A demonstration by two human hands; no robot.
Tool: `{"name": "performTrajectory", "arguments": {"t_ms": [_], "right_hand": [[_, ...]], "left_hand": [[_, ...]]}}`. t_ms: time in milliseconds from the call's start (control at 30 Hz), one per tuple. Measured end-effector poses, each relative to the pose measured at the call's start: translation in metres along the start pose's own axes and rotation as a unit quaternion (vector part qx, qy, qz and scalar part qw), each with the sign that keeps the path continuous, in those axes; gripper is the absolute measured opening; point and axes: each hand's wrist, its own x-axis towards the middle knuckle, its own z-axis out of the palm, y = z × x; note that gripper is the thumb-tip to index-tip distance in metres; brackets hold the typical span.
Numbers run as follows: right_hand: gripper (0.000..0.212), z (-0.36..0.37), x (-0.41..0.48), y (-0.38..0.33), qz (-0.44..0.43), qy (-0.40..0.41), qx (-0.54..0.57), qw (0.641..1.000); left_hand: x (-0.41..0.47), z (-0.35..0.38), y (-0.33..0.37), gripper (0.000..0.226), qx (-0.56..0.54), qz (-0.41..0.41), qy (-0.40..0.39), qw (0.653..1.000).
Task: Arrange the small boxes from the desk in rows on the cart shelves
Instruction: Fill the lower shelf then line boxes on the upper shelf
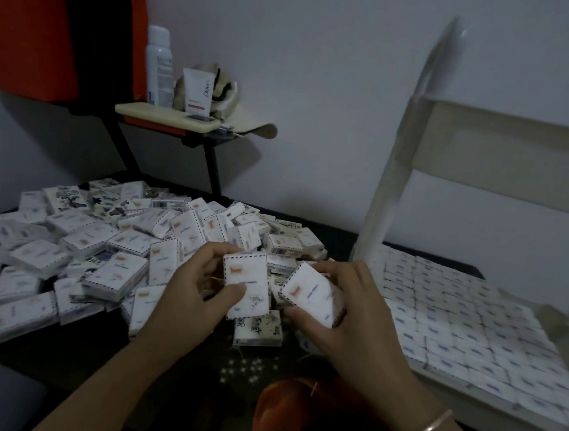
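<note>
Left hand [197, 286] pinching one small box [244, 282], right hand [350, 310] gripping a second box [312, 295], and I reckon clipping the rows [456, 319] at the cart shelf [487, 403] front edge would skew them.

left grip [194, 286] holds upright box [244, 280] | right grip [354, 310] holds tilted box [310, 295]
</note>
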Motion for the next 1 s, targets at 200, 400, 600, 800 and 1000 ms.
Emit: {"name": "performTrajectory", "arguments": {"t_ms": [200, 400, 600, 800, 1000], "right_hand": [[0.047, -0.038, -0.024, 0.016, 0.063, 0.009, 0.055, 0.996], [0.053, -0.082, -0.044, 0.054, 0.136, 0.054, 0.068, 0.987], [0.026, -0.126, -0.057, 0.100, 0.227, 0.131, 0.063, 0.963], [0.044, -0.162, -0.058, 0.165, 0.340, 0.153, 0.097, 0.923], [0.039, -0.174, -0.048, 0.192, 0.382, 0.207, 0.218, 0.874]], "left_hand": [[-0.008, 0.042, 0.027, 0.025, -0.003, 0.029, -0.062, 0.998], [-0.005, 0.110, 0.048, 0.020, -0.025, 0.049, -0.136, 0.989], [0.030, 0.200, 0.052, 0.025, -0.026, 0.068, -0.137, 0.988], [0.093, 0.291, 0.040, 0.028, 0.039, 0.089, -0.141, 0.985], [0.137, 0.361, 0.030, 0.028, 0.099, 0.172, -0.164, 0.966]]}}
